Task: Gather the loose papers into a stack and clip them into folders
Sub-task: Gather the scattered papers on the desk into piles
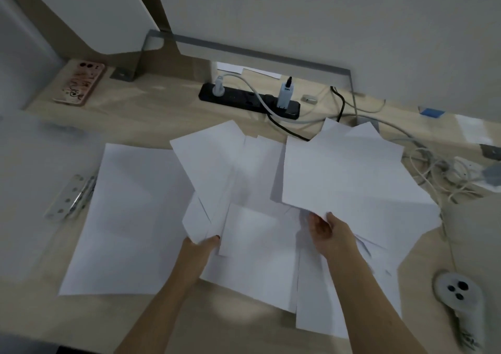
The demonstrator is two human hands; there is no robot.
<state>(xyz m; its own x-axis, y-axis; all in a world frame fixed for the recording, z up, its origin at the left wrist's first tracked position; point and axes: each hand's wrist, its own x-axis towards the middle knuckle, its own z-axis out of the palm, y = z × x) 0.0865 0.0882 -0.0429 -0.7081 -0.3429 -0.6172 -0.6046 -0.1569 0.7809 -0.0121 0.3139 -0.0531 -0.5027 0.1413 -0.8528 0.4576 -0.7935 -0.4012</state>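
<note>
Several loose white papers (257, 258) lie scattered and overlapping across the middle of the wooden desk. My left hand (203, 248) grips the near edge of a raised bunch of sheets (208, 163) that fans up to the left. My right hand (330, 234) pinches the near edge of another lifted sheet (341, 169) on the right. A neater stack of paper (127, 218) lies flat at the left. Beside it a metal folder clip (70, 196) sits on a pale translucent folder (35, 177).
A black power strip (244, 101) with plugs and cables runs along the back of the desk (151, 115). A phone in a pink case (80, 82) lies at back left. Tangled white cables (444, 174) sit at right, a white controller (461, 296) at near right.
</note>
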